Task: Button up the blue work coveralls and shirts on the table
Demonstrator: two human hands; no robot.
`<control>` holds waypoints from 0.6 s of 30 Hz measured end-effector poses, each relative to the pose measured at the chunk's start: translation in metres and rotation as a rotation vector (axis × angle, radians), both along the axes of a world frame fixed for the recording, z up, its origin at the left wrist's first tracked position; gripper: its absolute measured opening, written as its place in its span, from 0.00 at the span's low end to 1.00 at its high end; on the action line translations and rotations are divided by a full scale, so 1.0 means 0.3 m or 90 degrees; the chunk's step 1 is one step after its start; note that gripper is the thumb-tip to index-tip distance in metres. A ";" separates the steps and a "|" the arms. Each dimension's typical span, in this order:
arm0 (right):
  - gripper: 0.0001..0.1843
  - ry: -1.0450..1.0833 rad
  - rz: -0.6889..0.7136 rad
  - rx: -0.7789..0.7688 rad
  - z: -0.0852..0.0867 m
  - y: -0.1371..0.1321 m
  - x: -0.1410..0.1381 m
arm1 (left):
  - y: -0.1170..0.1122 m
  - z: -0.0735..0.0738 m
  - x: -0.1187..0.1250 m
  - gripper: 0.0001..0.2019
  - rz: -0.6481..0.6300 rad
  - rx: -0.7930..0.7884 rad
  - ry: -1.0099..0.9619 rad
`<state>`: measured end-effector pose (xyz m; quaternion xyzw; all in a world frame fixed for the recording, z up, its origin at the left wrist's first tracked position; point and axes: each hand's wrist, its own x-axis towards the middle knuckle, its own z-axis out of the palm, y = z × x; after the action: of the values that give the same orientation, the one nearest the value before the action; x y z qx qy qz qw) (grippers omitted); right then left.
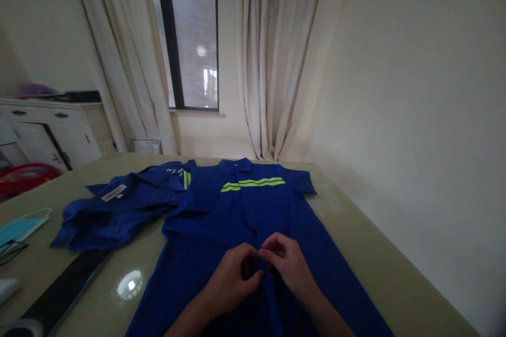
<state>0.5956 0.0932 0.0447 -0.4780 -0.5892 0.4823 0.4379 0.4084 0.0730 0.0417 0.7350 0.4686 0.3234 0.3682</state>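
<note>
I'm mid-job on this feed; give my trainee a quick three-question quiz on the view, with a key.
1. The left hand and right hand are over which thing?
A) a red plastic basket
B) a blue short-sleeved cloth garment
C) a beige cloth curtain

2. True or false: in the picture, the light-blue face mask lies left of the crumpled blue cloth garment.

3. What bright colour are the chest stripes?

Key: 1. B; 2. True; 3. Yellow-green.
</note>
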 end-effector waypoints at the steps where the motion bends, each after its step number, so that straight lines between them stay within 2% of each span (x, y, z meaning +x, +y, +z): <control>1: 0.15 -0.002 0.006 -0.002 0.003 -0.001 -0.001 | 0.000 -0.004 0.000 0.09 -0.001 -0.008 -0.008; 12: 0.12 -0.011 0.037 0.005 0.011 0.006 0.011 | 0.008 -0.006 -0.004 0.07 -0.022 -0.056 -0.099; 15: 0.09 -0.076 0.062 0.026 0.018 0.012 0.043 | 0.016 -0.004 -0.010 0.09 -0.055 -0.115 -0.188; 18: 0.08 -0.167 0.054 0.106 0.026 0.005 0.054 | 0.026 -0.011 -0.013 0.11 -0.072 -0.151 -0.237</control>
<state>0.6118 0.0948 0.0524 -0.4733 -0.6993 0.3831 0.3744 0.4047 0.0809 0.0385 0.6394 0.3853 0.3750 0.5497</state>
